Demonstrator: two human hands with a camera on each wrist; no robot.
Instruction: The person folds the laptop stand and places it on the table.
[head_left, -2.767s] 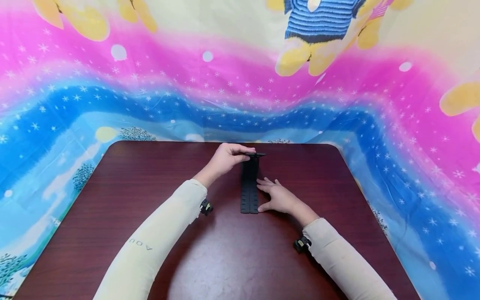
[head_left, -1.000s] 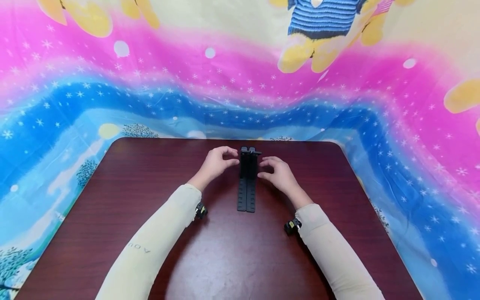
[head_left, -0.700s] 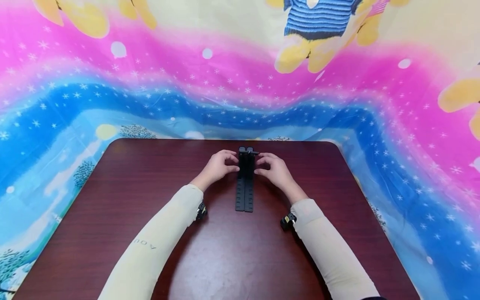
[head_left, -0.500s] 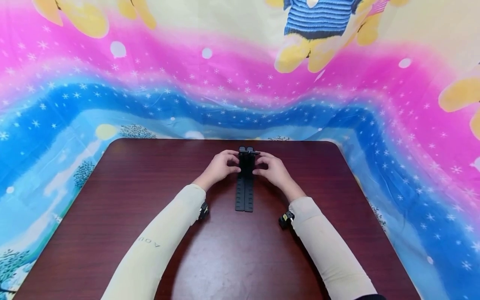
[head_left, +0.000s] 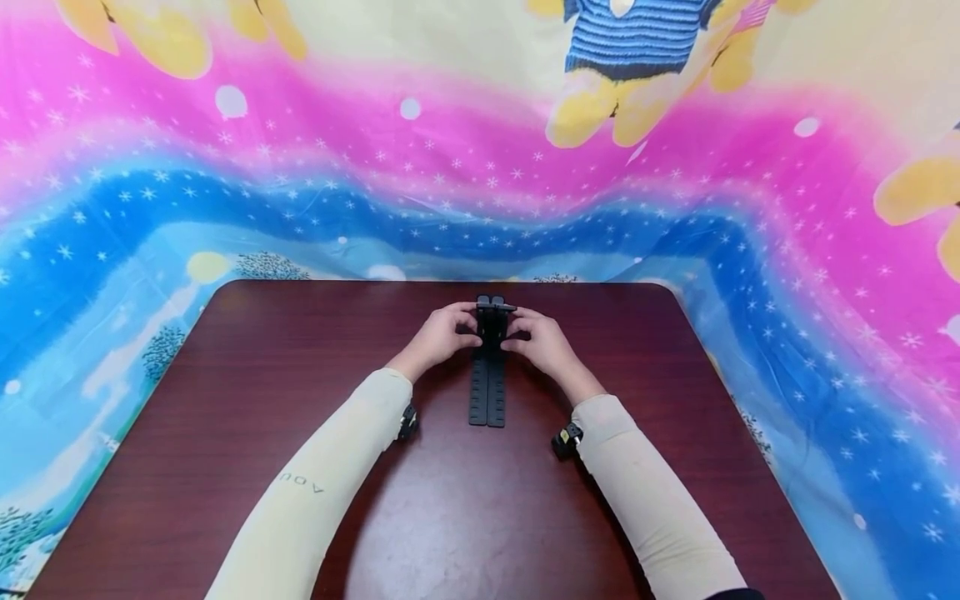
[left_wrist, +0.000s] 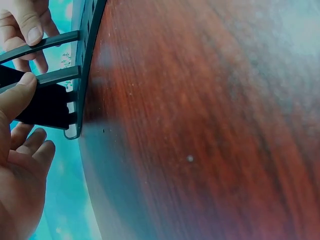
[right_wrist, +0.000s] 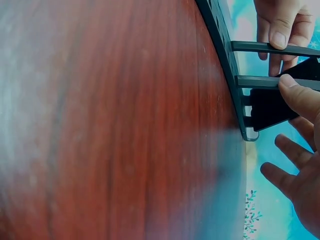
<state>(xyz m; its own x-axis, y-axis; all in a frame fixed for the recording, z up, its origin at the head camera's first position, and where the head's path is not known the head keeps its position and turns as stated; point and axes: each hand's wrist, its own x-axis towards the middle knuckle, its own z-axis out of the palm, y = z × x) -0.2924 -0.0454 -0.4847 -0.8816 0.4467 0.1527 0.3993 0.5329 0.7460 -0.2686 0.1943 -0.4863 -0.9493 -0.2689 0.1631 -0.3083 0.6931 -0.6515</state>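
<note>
A black folding stand [head_left: 487, 396] is near the table's far edge. Its two slotted base strips lie side by side, and an upright part rises at their far end. My left hand [head_left: 441, 333] pinches the upright's left side, its thumb on a black strut [left_wrist: 59, 75] in the left wrist view. From the other side, my right hand [head_left: 547, 342] pinches the upright, and its thumb presses a strut [right_wrist: 257, 82] in the right wrist view. A dark panel [right_wrist: 270, 107] sits behind the struts. Some fingertips are hidden behind the stand.
The dark reddish-brown table [head_left: 465, 517] has rounded far corners. A colourful printed cloth [head_left: 450, 192] hangs close behind it and along both sides. Small black wrist cameras [head_left: 567, 440] stick out near each sleeve cuff.
Earlier my left hand gripped the stand's top while my right touched its base. Both hands then stood apart beside it. They have since closed in on the upright's two sides.
</note>
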